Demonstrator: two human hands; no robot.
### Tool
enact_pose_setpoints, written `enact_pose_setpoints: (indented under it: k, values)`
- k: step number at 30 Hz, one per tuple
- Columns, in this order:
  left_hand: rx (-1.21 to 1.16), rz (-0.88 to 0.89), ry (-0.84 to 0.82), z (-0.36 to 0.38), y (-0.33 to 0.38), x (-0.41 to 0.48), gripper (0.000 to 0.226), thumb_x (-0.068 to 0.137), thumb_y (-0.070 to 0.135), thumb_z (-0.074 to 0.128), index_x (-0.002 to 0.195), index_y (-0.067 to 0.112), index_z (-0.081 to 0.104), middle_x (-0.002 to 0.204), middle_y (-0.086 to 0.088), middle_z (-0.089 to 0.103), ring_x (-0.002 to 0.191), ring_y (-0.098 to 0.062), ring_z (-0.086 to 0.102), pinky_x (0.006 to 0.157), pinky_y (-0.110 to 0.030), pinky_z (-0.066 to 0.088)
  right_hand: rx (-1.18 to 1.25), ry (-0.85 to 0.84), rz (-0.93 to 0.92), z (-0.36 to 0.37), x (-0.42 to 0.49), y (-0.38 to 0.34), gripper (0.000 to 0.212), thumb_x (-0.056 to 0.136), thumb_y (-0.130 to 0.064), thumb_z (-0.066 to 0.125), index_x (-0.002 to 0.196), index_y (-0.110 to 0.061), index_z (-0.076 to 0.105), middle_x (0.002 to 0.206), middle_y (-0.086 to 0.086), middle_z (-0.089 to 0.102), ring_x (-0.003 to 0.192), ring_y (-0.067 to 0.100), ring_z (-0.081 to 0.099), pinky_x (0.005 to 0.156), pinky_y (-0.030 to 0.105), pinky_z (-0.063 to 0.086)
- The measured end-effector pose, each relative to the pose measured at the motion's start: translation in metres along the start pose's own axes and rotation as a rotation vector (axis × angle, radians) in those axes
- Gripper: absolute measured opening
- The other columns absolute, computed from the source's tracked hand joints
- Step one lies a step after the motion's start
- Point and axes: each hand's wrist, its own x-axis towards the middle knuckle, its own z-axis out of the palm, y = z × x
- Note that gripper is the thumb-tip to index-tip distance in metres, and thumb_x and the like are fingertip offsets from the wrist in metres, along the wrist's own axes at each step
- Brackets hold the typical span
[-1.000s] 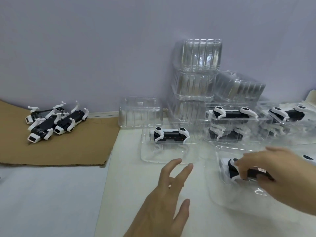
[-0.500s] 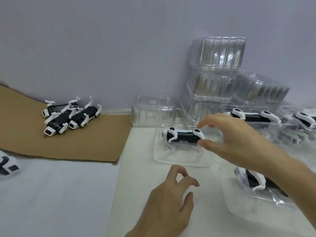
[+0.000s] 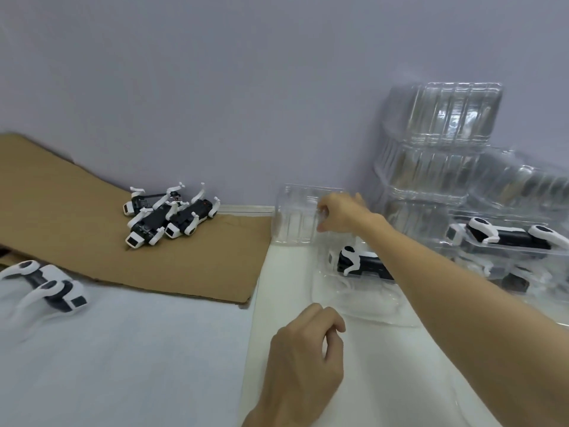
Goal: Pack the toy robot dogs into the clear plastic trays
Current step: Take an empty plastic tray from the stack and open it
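Clear tray [image 3: 295, 223] is pinched by R hand [image 3: 338, 211].
It's held at the table [image 3: 385, 396] back edge, prob. to be filled w/ a loose dog [image 3: 181, 221]; L hand [image 3: 304, 359] is loosely curled, empty.

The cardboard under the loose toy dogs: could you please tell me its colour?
The cardboard is plain brown, clearest in the head view.
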Motion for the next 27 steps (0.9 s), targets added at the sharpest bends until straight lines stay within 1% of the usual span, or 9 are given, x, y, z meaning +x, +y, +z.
enact_pose_setpoints:
  k: [1,3,5,8,12,15,18,23,27]
  values:
    - [0.002,-0.016,-0.007,-0.001,-0.002,0.001,0.017,0.081,0.009,0.051,0.079,0.023,0.061,0.07,0.011,0.046,0.055,-0.016,0.045,0.05,-0.022,0.036,-0.022,0.042,-0.029,0.002,0.0,0.0,0.02,0.087,-0.026,0.071,0.079,-0.029,0.053,0.083,-0.01,0.055,0.093,0.024,0.055,0.091,0.038,0.029]
    - [0.001,-0.07,-0.022,-0.001,-0.005,0.003,0.018,0.083,0.013,0.048,0.08,0.024,0.061,0.07,0.009,0.047,0.059,-0.016,0.047,0.054,-0.022,0.035,-0.053,0.117,-0.08,-0.001,-0.004,-0.002,0.033,0.09,-0.021,0.063,0.069,-0.026,0.038,0.073,-0.01,0.047,0.083,0.024,0.049,0.092,0.038,0.032]
    - [-0.035,-0.121,-0.022,-0.001,-0.006,0.003,0.019,0.083,0.012,0.048,0.078,0.025,0.061,0.068,0.01,0.048,0.059,-0.014,0.046,0.054,-0.024,0.036,-0.061,0.23,-0.111,-0.014,-0.015,-0.005,0.023,0.092,-0.019,0.062,0.079,-0.022,0.042,0.087,-0.005,0.058,0.088,0.025,0.053,0.097,0.039,0.035]
    - [-0.257,-0.291,-0.003,-0.007,-0.006,0.008,0.03,0.089,0.0,0.055,0.076,0.025,0.066,0.059,0.011,0.047,0.049,-0.01,0.039,0.05,-0.02,0.03,0.075,0.394,-0.121,-0.039,-0.042,-0.013,0.013,0.093,-0.02,0.064,0.101,-0.017,0.054,0.108,-0.002,0.066,0.101,0.025,0.06,0.088,0.035,0.03]
    - [-0.584,-0.422,0.1,-0.021,-0.005,0.015,0.009,0.09,0.025,0.062,0.093,0.026,0.071,0.073,0.004,0.058,0.05,-0.012,0.042,0.049,-0.02,0.034,0.37,0.554,-0.239,-0.062,-0.118,-0.041,0.018,0.092,-0.026,0.069,0.098,-0.024,0.052,0.095,-0.015,0.064,0.09,0.016,0.061,0.083,0.031,0.037]
    - [-0.835,-0.37,0.163,-0.032,0.006,0.013,0.026,0.087,0.044,0.056,0.105,0.031,0.068,0.09,-0.004,0.064,0.063,-0.016,0.056,0.048,-0.027,0.041,0.67,0.578,-0.326,-0.049,-0.184,-0.053,0.016,0.091,-0.026,0.071,0.093,-0.026,0.055,0.086,-0.016,0.067,0.086,0.006,0.064,0.077,0.02,0.045]
    - [-0.817,-0.211,0.204,-0.042,0.018,0.009,0.034,0.086,0.053,0.053,0.104,0.028,0.067,0.088,-0.002,0.064,0.071,-0.017,0.058,0.058,-0.028,0.047,0.868,0.523,-0.347,-0.025,-0.229,-0.052,0.015,0.092,-0.022,0.071,0.097,-0.031,0.06,0.09,-0.015,0.069,0.089,0.006,0.066,0.077,0.011,0.043]
    - [-0.732,-0.089,0.0,-0.048,0.023,0.01,0.025,0.084,0.042,0.066,0.091,0.02,0.075,0.078,-0.002,0.071,0.07,-0.015,0.066,0.061,-0.026,0.047,0.976,0.592,-0.355,0.004,-0.245,-0.046,0.022,0.091,-0.015,0.071,0.097,-0.032,0.06,0.086,-0.012,0.068,0.082,0.01,0.066,0.075,0.013,0.045]
    - [-0.736,-0.116,-0.067,-0.052,0.024,0.014,0.025,0.081,0.051,0.072,0.097,0.032,0.079,0.088,0.002,0.077,0.075,-0.01,0.071,0.07,-0.018,0.052,1.03,0.598,-0.358,0.01,-0.248,-0.042,0.014,0.09,-0.02,0.069,0.1,-0.027,0.061,0.088,-0.014,0.067,0.082,0.009,0.066,0.075,0.011,0.044]
